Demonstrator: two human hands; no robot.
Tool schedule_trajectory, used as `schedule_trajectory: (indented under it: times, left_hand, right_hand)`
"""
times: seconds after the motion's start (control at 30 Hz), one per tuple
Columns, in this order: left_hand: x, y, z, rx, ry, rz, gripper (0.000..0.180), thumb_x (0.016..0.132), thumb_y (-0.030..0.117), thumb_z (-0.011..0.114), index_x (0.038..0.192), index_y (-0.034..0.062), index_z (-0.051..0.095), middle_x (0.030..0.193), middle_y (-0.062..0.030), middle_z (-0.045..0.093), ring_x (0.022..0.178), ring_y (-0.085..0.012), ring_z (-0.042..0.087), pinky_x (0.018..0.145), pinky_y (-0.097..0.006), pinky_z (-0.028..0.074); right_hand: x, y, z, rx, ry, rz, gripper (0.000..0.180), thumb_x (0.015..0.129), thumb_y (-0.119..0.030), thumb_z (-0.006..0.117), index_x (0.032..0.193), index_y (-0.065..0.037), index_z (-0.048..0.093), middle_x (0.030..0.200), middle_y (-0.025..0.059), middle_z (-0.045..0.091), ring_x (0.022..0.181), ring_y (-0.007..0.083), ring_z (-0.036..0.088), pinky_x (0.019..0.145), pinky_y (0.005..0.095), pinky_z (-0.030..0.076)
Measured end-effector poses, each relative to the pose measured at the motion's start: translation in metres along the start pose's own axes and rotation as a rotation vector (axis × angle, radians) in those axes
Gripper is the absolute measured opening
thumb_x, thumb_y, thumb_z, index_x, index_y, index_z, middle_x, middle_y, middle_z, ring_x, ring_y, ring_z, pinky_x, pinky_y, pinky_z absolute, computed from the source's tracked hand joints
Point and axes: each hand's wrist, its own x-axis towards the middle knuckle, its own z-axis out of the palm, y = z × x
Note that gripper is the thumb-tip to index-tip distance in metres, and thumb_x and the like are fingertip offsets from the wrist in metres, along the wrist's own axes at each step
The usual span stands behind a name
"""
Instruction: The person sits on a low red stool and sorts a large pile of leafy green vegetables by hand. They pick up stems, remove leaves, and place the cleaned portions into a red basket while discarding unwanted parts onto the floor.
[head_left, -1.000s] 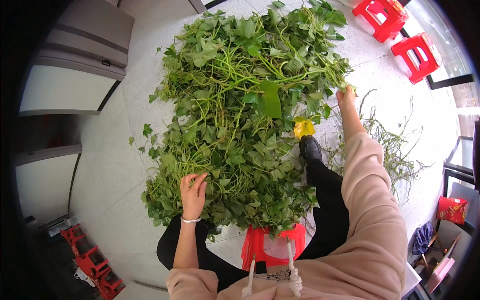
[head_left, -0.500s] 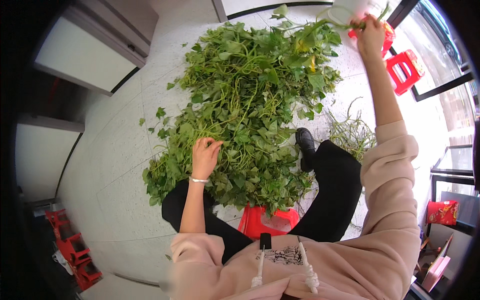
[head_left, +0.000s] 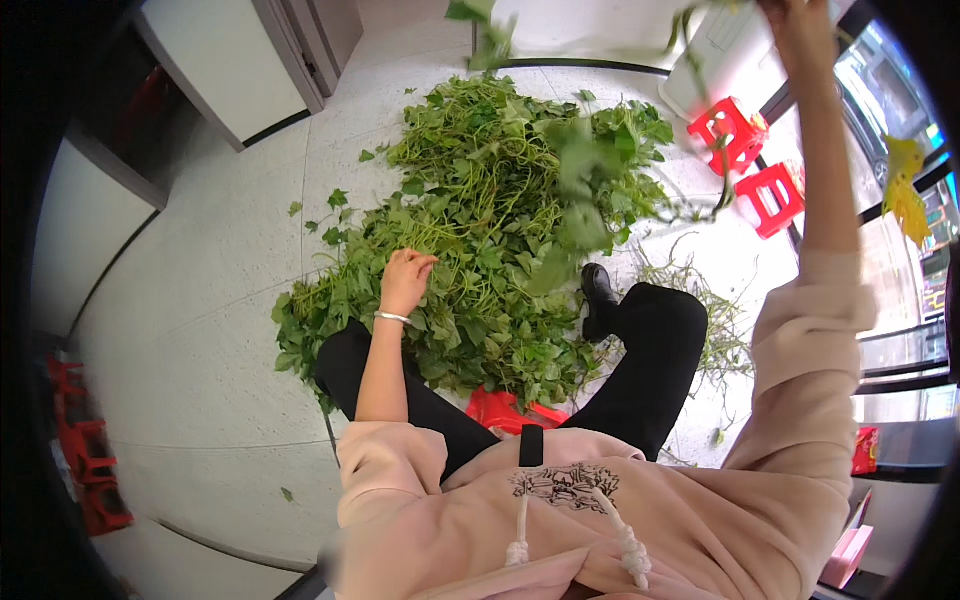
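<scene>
A big heap of green sweet potato vines [head_left: 490, 190] with broad leaves spreads over the floor before my legs. My left hand [head_left: 405, 282], a white bracelet on its wrist, is over the heap's near left part. Its thumb and fingers are pinched together; whether a stem is between them cannot be made out. Raised high at the upper right, my right hand [head_left: 800, 30] is closed on a long leafy vine [head_left: 722, 165], blurred by motion and hanging above the heap. The frame's top edge partly cuts off that hand. A yellow leaf [head_left: 905, 190] hangs beside my right forearm.
Thin bare stems [head_left: 705, 300] lie scattered right of my black shoe [head_left: 600, 300]. Two red stools [head_left: 770, 200] stand at the upper right near the glass door. More red stools [head_left: 90, 450] are at the far left. Red plastic [head_left: 510, 412] shows between my legs.
My right hand has risen toward the top edge, lifting the vine, whose leaves now swing over the heap. My left hand stays pinched over nearly the same spot. The view has shifted slightly.
</scene>
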Motion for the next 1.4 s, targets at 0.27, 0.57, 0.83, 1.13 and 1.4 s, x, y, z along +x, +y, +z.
schedule_trajectory:
  times: [0.27, 0.57, 0.83, 1.13, 1.4]
  left_hand:
    - [-0.029, -0.007, -0.019, -0.026, 0.010, -0.056, 0.014, 0.086, 0.013, 0.058, 0.094, 0.0103, 0.068, 0.083, -0.0050, 0.055, 0.085, -0.0241, 0.051, 0.082, -0.038, 0.043]
    - [0.009, 0.096, -0.075, -0.442, 0.187, -0.248, 0.022, 0.087, 0.024, 0.057, 0.102, 0.0103, 0.066, 0.091, -0.0054, 0.062, 0.075, -0.0179, 0.059, 0.070, -0.028, 0.047]
    - [0.112, 0.165, -0.081, -0.397, 0.408, 0.043, 0.030, 0.089, 0.025, 0.055, 0.111, 0.0047, 0.059, 0.095, -0.0099, 0.065, 0.085, -0.0172, 0.062, 0.074, -0.028, 0.048]
    - [0.103, 0.136, -0.094, -1.050, 0.063, -0.296, 0.023, 0.095, 0.023, 0.045, 0.087, 0.0032, 0.053, 0.074, -0.0029, 0.057, 0.071, -0.0120, 0.059, 0.068, -0.029, 0.054]
    - [0.067, 0.095, -0.157, -0.743, -0.310, -0.337, 0.023, 0.096, 0.024, 0.043, 0.088, 0.0052, 0.053, 0.074, 0.0004, 0.054, 0.069, -0.0083, 0.055, 0.068, -0.027, 0.053]
  right_hand:
    - [-0.219, -0.197, 0.017, 1.596, -0.467, 1.052, 0.029, 0.091, 0.002, 0.040, 0.115, -0.002, 0.025, 0.082, 0.0112, 0.051, 0.057, 0.0168, 0.053, 0.063, 0.0322, 0.052]
    - [-0.251, -0.251, -0.012, 1.652, -0.594, 1.030, 0.021, 0.093, -0.005, 0.044, 0.110, -0.001, 0.032, 0.090, 0.0116, 0.056, 0.069, 0.0148, 0.054, 0.066, 0.0276, 0.047]
    - [-0.256, -0.268, -0.042, 1.446, -0.697, 0.789, 0.018, 0.090, -0.006, 0.052, 0.100, 0.000, 0.038, 0.086, 0.0127, 0.063, 0.066, 0.0191, 0.062, 0.060, 0.0290, 0.048]
    - [-0.306, -0.272, -0.016, 1.138, -0.755, 0.794, 0.028, 0.090, -0.011, 0.053, 0.115, -0.002, 0.043, 0.090, 0.0117, 0.066, 0.074, 0.0206, 0.065, 0.065, 0.0301, 0.050]
    - [-0.291, -0.203, 0.071, 0.961, -0.456, 0.386, 0.021, 0.086, -0.007, 0.054, 0.107, -0.009, 0.058, 0.094, 0.0131, 0.064, 0.076, 0.0286, 0.064, 0.065, 0.0348, 0.053]
